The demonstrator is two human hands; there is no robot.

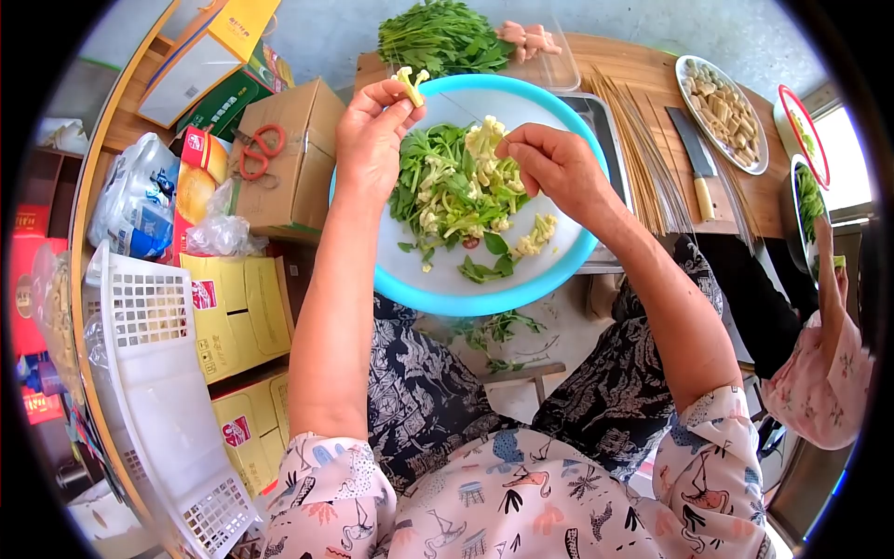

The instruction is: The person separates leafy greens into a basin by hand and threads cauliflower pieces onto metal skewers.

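Observation:
Between the thumb and fingertips of my left hand is a small cauliflower floret, raised over the far left rim of a blue-rimmed basin. My right hand is closed in a pinch above the basin's right side. A thin line, seemingly a bamboo skewer, runs from its fingertips toward the floret; it is faint. Below both hands, the basin holds a pile of leafy greens mixed with cauliflower pieces. One cauliflower piece lies apart at the lower right.
Bamboo skewers and a knife lie right of the basin, near a plate of cut pieces. Greens sit behind it. Scissors rest on a carton at left. Another person's arm shows at far right.

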